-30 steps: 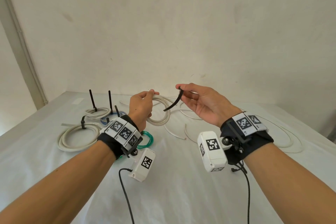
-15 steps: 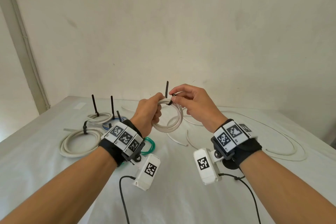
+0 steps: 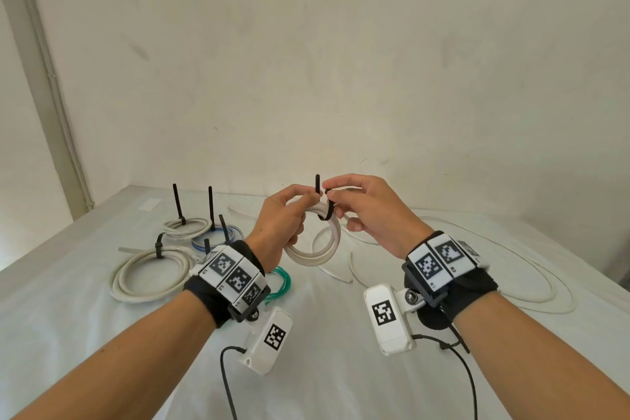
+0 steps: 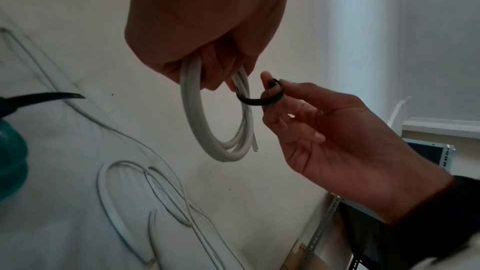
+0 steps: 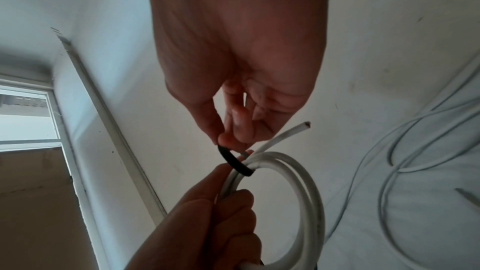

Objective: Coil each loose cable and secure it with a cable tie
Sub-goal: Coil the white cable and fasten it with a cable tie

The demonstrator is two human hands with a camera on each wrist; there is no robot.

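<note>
Toward the far left corner of the table (image 3: 85, 334) lie the finished coils (image 3: 150, 271), each cinched with a black tie whose tail stands up. They look to have been set aside there to leave the middle free for work. A green coil (image 3: 281, 280) lies just behind the left wrist.

The left hand (image 3: 278, 225) is raised above the middle of the table, its fingers curled round the top of a small white coil (image 3: 315, 249). The grip bunches the loops so they cannot spring apart, and the rest of the coil hangs free below, off the cloth.

A black tie (image 4: 259, 100) loops under the gathered strands just beside those fingers. The right hand (image 3: 371, 215) pinches it between thumb and forefinger, one end poking up between the two hands. Held this high and close, both ends are within reach, probably for feeding the tail into the head. Whether it has gone through cannot be told.

Right of the hands, loose white cables (image 3: 511, 283) sprawl in wide loops toward the right edge, apparently still to be coiled.
</note>
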